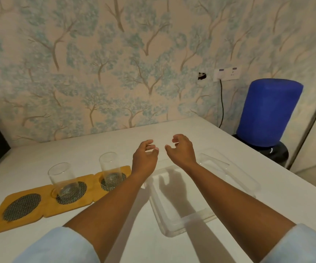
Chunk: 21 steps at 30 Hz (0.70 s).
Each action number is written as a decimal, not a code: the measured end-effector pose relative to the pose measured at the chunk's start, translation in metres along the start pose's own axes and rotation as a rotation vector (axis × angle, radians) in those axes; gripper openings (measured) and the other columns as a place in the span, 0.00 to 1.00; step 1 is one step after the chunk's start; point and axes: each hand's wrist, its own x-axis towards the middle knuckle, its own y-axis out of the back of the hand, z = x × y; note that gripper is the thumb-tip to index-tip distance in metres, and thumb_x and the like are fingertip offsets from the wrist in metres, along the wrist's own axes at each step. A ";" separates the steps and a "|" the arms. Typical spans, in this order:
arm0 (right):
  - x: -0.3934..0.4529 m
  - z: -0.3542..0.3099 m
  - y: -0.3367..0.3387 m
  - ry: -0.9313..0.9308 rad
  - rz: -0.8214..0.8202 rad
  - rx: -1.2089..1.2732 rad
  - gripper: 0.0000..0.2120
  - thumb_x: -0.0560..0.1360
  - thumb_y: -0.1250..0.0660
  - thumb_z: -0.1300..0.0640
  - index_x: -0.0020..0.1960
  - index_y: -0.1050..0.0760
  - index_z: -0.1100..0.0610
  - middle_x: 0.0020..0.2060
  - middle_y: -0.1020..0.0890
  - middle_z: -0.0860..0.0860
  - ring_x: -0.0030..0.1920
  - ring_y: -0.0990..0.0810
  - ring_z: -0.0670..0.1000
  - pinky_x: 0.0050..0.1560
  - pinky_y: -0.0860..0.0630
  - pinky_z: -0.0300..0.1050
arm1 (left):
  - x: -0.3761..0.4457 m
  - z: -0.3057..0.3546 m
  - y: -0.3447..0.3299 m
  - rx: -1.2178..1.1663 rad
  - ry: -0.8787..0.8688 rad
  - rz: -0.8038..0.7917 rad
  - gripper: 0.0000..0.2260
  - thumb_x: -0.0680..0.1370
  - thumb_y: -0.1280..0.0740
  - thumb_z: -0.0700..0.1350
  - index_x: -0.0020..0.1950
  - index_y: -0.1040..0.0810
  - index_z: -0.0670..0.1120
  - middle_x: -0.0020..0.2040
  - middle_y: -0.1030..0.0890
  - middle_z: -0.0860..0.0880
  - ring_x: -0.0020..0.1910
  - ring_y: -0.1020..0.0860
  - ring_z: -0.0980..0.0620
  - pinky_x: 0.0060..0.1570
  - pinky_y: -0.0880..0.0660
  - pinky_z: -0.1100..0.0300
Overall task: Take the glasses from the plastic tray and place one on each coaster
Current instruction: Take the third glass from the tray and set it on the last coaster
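Both hands hang above the table (229, 149) with fingers loosely curled, holding nothing: the left hand (144, 158) beside the right hand (181, 150), near but apart. Below the right, the clear tray (172, 221). Left, three coasters (20, 209); glasses (64, 179) stand on two.

three coasters (45, 196) in row left of tray (201, 221); glasses (63, 180) on middle and right coasters.
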 end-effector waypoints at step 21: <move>0.032 0.113 0.041 -0.238 -0.261 -0.795 0.27 0.69 0.30 0.54 0.66 0.33 0.58 0.61 0.28 0.57 0.61 0.28 0.57 0.60 0.30 0.52 | 0.010 -0.012 -0.135 0.013 0.547 -0.449 0.14 0.80 0.35 0.50 0.60 0.24 0.42 0.57 0.19 0.45 0.48 0.19 0.49 0.58 0.21 0.54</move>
